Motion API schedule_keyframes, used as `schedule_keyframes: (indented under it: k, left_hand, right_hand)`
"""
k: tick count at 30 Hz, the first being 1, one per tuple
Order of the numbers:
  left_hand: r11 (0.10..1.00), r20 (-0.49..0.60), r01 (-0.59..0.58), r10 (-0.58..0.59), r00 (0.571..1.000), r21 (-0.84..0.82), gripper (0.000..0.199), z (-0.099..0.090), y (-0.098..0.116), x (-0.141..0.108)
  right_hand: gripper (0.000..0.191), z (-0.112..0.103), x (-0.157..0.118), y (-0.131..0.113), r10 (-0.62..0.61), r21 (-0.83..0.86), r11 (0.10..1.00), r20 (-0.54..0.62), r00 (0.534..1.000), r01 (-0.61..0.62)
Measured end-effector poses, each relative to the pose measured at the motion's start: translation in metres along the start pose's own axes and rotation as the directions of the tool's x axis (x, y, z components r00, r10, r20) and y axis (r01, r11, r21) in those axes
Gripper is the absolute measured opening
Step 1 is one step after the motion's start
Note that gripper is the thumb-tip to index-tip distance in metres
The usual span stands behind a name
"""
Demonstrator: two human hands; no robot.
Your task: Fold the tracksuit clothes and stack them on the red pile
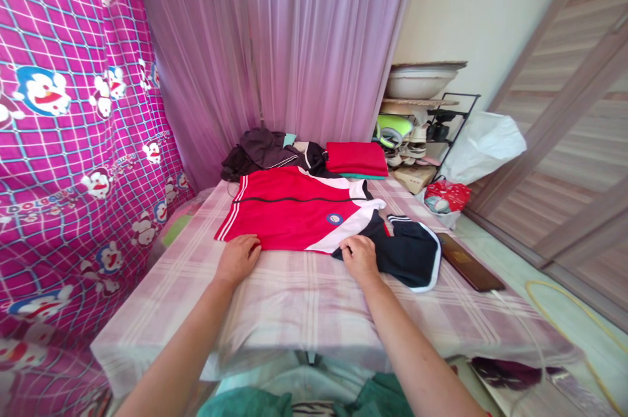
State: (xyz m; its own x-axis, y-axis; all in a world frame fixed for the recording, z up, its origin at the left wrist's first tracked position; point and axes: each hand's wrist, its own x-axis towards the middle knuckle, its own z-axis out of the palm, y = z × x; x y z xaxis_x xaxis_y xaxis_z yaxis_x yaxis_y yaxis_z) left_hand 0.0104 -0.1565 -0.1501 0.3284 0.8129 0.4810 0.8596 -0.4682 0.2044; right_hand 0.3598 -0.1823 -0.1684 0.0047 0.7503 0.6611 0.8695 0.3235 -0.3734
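While left hand (239, 258), right hand (360, 258) touch jacket (287, 224) (grips unclear), phone (470, 264) beside sleeve (409, 253); dark clothes (265, 150) behind

We count 1 bench (289, 299) and 2 hands: 1 left hand (239, 256), 1 right hand (360, 256). 1 jacket (284, 224) with 1 zip (275, 199) and 1 round badge (334, 218). 1 phone (468, 262). 1 dark clothes pile (262, 148); garments overlap, so we can't number them. 1 folded red cloth stack (357, 156), layers unclear. 1 basin (420, 83), 1 white sack (483, 145). Several shoes (415, 150), partly hidden; we get no firm count.
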Motion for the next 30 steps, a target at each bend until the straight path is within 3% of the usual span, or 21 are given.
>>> schedule_keyframes:
  k: [11, 16, 22, 24, 27, 30]
  left_hand:
    - [1.0, 0.001, 0.004, -0.004, 1.0, -0.016, 0.029, 0.002, -0.004, 0.0]
    - [1.0, 0.017, 0.003, -0.002, 1.0, -0.007, 0.032, 0.001, -0.004, 0.0]
    - [0.999, 0.016, -0.009, 0.009, 1.0, -0.044, 0.031, 0.001, -0.008, 0.0]
    - [0.998, 0.033, -0.022, 0.024, 0.999, -0.059, 0.034, 0.0, -0.014, -0.001]
    - [0.996, 0.054, -0.062, 0.065, 0.996, -0.065, 0.039, -0.007, -0.03, -0.004]
    - [0.996, 0.075, -0.091, 0.091, 0.993, -0.004, 0.04, -0.019, -0.055, -0.004]
  right_hand:
    - [0.017, -0.006, 0.001, -0.003, -0.012, -0.094, 0.996, 0.014, 1.0, 0.013]
    - [0.019, -0.01, 0.005, 0.001, -0.041, -0.158, 0.986, 0.092, 0.995, 0.056]
    - [0.024, -0.034, 0.024, 0.025, -0.148, -0.251, 0.945, 0.233, 0.961, 0.207]
    - [0.023, -0.045, 0.032, 0.041, -0.084, -0.307, 0.938, 0.245, 0.966, 0.16]
    - [0.025, -0.065, 0.044, 0.069, 0.113, -0.456, 0.89, 0.232, 0.966, 0.006]
    - [0.034, -0.085, 0.057, 0.098, 0.31, -0.614, 0.781, 0.222, 0.925, -0.115]
